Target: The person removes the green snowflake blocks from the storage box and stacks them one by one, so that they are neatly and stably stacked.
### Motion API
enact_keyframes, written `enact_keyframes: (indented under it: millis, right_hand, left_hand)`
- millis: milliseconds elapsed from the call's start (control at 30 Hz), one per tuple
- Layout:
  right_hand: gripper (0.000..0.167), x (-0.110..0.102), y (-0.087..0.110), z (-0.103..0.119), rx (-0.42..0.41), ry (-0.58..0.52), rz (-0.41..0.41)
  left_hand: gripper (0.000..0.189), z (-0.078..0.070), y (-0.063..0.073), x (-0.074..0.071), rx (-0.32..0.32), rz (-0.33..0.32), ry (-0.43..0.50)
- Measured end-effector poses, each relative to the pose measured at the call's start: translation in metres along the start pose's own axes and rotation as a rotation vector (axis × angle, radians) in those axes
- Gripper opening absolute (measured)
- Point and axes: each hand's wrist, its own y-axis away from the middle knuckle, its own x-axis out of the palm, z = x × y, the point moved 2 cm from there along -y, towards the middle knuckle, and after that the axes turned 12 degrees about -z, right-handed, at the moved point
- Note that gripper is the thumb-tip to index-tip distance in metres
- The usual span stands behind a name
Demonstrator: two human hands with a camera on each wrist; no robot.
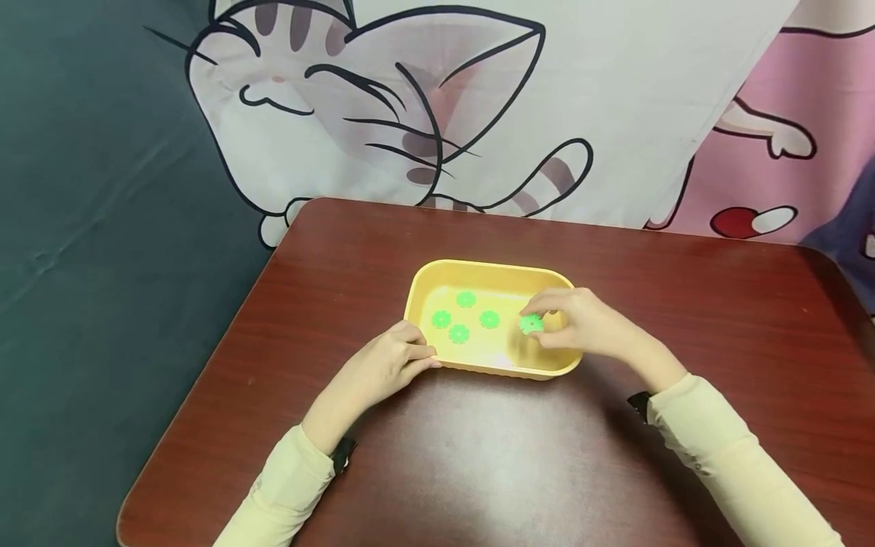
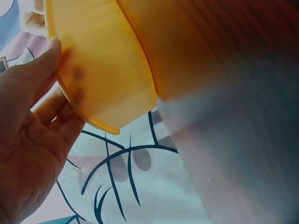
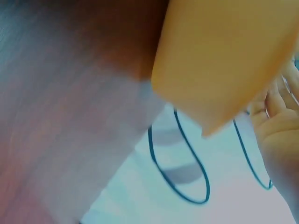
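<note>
A yellow plastic tray [image 1: 502, 351] with a raised rim stands on the table. Several flat green flower-shaped pieces [image 1: 459, 333] lie spread over the left and middle of its floor. My left hand [image 1: 390, 359] grips the rim at the near left corner; in the left wrist view the thumb [image 2: 52, 53] presses against the outside of the tray wall [image 2: 105, 60]. Inside the tray's right end, my right hand [image 1: 581, 323] pinches one green flower-shaped piece [image 1: 531, 324] between thumb and fingers. The right wrist view has the tray wall [image 3: 219, 56] hiding those fingertips.
The tray stands on a dark reddish-brown wooden table [image 1: 478, 463] with rounded corners. Behind the table hangs a cloth [image 1: 629, 99] printed with a cartoon cat, and a dark green surface [image 1: 89, 228] lies along the left.
</note>
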Motion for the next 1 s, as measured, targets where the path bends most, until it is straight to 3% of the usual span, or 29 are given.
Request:
enact_keyframes:
  millis: [300,533,633,833,1000]
  right_hand:
    - [0.031,-0.038,0.026,-0.012,0.047,0.135,-0.128]
    - [0.029,-0.064,0.054,-0.028,0.201,0.233,-0.201]
    - [0.028,-0.064,0.065,-0.035,0.244,0.260,-0.165]
    - [0.020,-0.050,0.080,-0.050,0.216,0.337,-0.043]
    - [0.019,-0.043,0.088,-0.055,0.239,0.371,0.022]
  left_hand:
    - [0.010,0.002,0.001,-0.005,-0.015,0.013,-0.011]
    - [0.009,0.003,0.003,-0.005,0.007,-0.030,0.007]
    - [0.009,0.003,0.003,-0.004,0.015,-0.040,0.009]
    - [0.007,0.002,0.001,-0.002,0.010,-0.031,0.007]
    - [0.008,0.001,0.000,0.002,0.010,-0.015,0.010]
